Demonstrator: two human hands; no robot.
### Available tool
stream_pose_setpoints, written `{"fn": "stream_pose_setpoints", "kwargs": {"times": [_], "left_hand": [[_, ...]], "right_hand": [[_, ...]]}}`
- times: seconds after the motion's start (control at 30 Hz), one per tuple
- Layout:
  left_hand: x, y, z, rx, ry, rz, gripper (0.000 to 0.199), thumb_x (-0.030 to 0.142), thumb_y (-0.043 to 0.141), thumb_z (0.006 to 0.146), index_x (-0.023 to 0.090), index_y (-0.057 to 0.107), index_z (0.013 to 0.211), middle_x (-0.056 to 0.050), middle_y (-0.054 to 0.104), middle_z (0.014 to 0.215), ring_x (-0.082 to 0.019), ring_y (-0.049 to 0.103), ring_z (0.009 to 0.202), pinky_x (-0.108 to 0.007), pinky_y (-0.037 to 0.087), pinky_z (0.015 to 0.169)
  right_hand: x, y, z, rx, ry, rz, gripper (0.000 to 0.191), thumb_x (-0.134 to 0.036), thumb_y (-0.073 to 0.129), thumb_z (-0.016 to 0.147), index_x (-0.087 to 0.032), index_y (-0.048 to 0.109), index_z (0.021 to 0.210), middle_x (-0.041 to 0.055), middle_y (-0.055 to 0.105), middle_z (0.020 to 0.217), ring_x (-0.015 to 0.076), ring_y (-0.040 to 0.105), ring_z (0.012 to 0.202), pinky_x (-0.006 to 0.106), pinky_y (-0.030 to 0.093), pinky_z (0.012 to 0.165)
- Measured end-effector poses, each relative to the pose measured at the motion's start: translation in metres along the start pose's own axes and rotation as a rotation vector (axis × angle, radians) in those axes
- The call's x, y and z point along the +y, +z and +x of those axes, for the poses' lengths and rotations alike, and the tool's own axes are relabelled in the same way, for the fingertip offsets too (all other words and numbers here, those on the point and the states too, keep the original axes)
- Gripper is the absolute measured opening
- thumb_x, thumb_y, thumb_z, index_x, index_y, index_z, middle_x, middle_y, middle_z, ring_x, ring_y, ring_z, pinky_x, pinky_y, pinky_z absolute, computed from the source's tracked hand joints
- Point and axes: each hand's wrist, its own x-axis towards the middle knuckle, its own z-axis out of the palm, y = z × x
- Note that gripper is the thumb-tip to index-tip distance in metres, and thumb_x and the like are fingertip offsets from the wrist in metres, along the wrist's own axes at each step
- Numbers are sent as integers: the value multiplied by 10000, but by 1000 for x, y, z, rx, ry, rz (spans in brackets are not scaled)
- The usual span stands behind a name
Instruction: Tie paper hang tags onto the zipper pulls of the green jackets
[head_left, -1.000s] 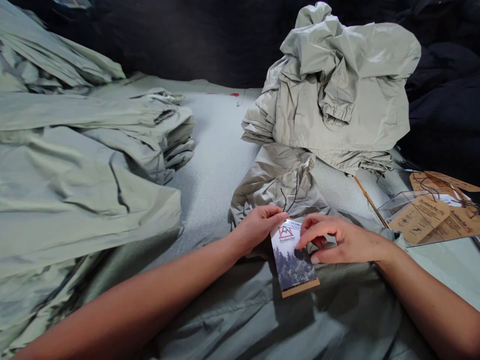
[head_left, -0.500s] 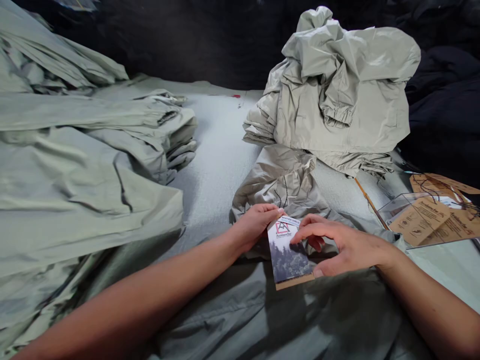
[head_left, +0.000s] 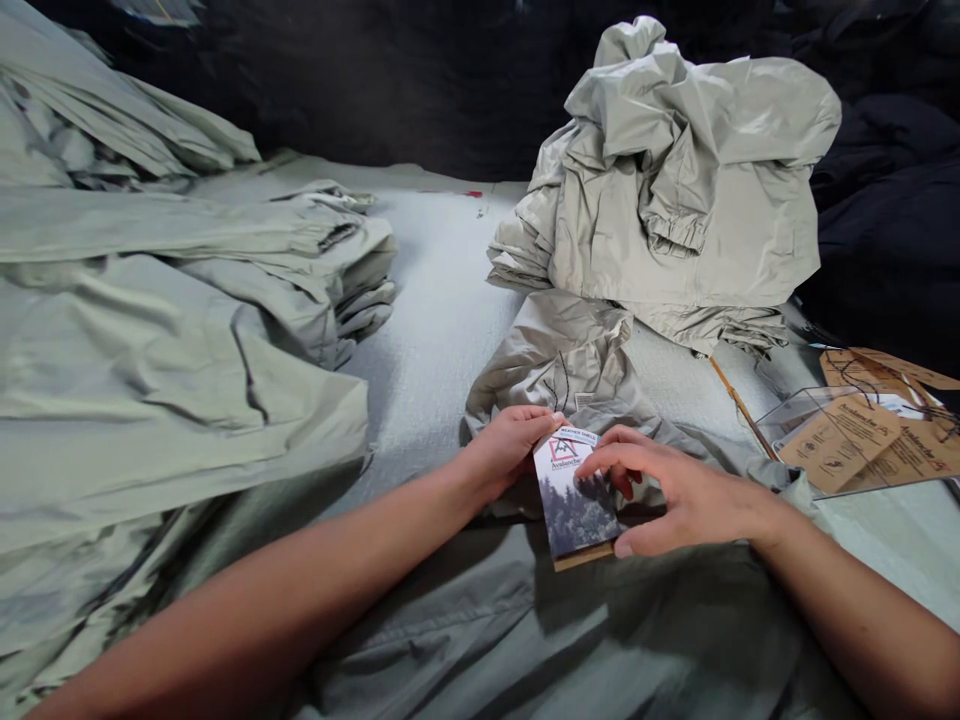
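Note:
My left hand [head_left: 517, 450] pinches the top left corner of a printed hang tag [head_left: 574, 500], which shows a red and black logo above dark trees. A strip of brown card shows under the tag's lower edge. My right hand [head_left: 667, 490] is at the tag's right side, fingers bent and apart, index fingertip on its face and thumb near its lower right corner. Beneath both hands lies a grey-green garment [head_left: 450, 620], with its crumpled upper part [head_left: 562, 340] and black cords behind the tag.
Piled garments [head_left: 150, 340] cover the left side. Another stack of garments [head_left: 690, 180] stands at the back right. On the right, brown tags [head_left: 840, 440] with black strings lie in a clear tray [head_left: 780, 415], beside a thin orange-brown stick [head_left: 739, 400].
The lower end of the tag has shifted slightly up, and less brown card shows under it. My right thumb has moved a little left. My left hand keeps its hold.

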Motion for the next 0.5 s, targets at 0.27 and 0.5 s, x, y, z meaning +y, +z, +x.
{"fn": "stream_pose_setpoints", "kwargs": {"times": [0.27,0.5], "left_hand": [[0,2,-2,-12,-20,28,243,316,781,631,100,690,696,-37,657,606,-105,552,509,-208,383,505],[1,6,-5,-81,-130,157,352,380,824,572,111,736,781,-46,685,666,-120,569,545,-229,383,537]], "right_hand": [[1,5,5,326,-193,6,237,-323,747,780,-225,714,993,70,547,1064,189,550,979,296,480,796],[10,1,15,703,47,378,293,-418,667,836,-177,640,671,-42,509,516,101,445,526,249,381,560]]}}
